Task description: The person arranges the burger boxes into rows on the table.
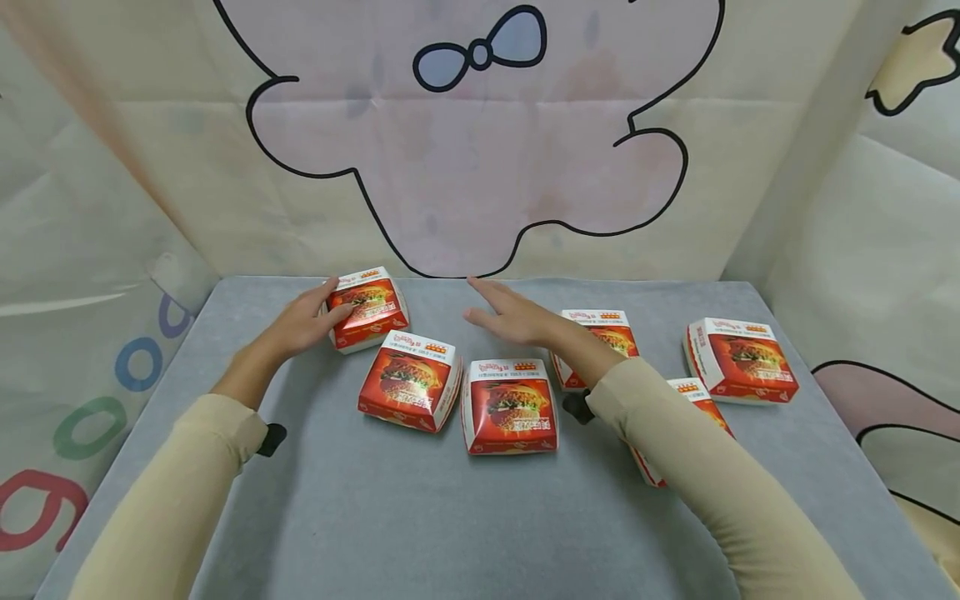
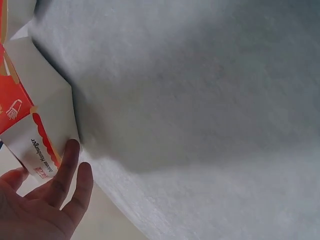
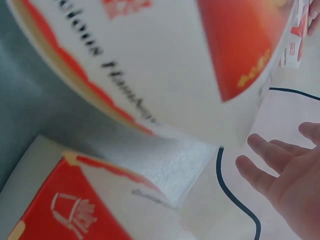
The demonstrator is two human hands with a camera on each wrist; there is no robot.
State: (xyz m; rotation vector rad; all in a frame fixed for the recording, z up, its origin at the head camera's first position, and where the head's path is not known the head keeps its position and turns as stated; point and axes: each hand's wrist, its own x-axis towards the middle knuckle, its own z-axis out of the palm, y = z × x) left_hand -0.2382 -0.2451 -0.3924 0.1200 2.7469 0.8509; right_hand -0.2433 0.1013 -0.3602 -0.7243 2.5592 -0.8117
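Observation:
My left hand (image 1: 303,321) is at the left side of a hamburger box (image 1: 372,304), red and white with a burger picture. Its thumb lies over the top edge. In the left wrist view, its fingers (image 2: 65,175) are fairly straight and spread along the white, printed side of this box (image 2: 50,125); one finger stands off it. My right hand (image 1: 517,315) stretches out beyond the middle hamburger box (image 1: 512,408), fingers extended, holding nothing. In the right wrist view, the hand (image 3: 295,175) appears empty beside a large, near box (image 3: 170,60).
Another hamburger box (image 1: 411,381) sits between the left and middle ones. My right arm partly covers one box (image 1: 611,340) and another box (image 1: 693,390). A further box (image 1: 742,360) lies at far right. A patterned backdrop (image 1: 480,167) rises behind the grey table (image 1: 375,517).

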